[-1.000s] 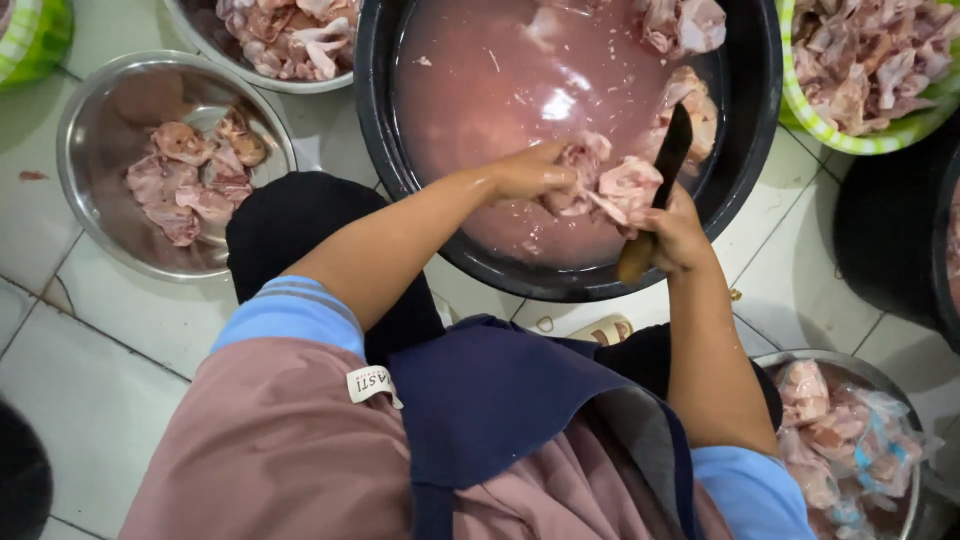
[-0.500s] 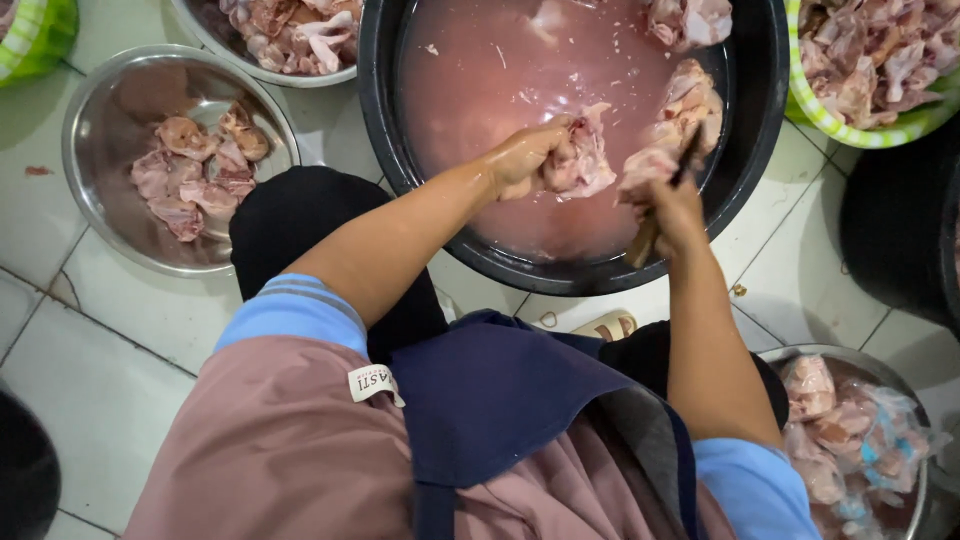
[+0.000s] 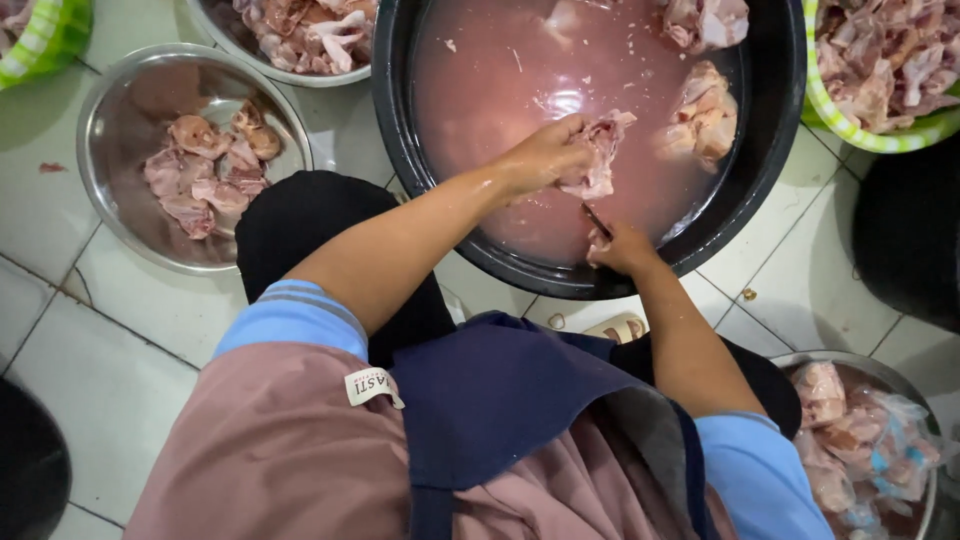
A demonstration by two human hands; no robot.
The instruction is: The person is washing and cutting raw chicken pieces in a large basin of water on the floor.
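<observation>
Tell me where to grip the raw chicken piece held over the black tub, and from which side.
Probably grip the chicken piece at its thick near-left edge, where the left hand already pinches it. Come from the left, over the black tub rim. Its ragged lower end hangs toward the right hand and the knife, so keep fingers away there.

Open pink water fills the far-left half of the big round black plastic tub (image 3: 770, 180); I could pass there freely. Loose raw chicken pieces (image 3: 700, 120) float against its right wall and block that side. My left hand (image 3: 545, 155), closed on a piece of raw chicken (image 3: 600, 160), and my right hand (image 3: 620, 248) crowd the near rim. On the white tiled floor (image 3: 60, 330), a steel bowl (image 3: 110, 130) sits left; bare tiles lie beside my knee.
</observation>
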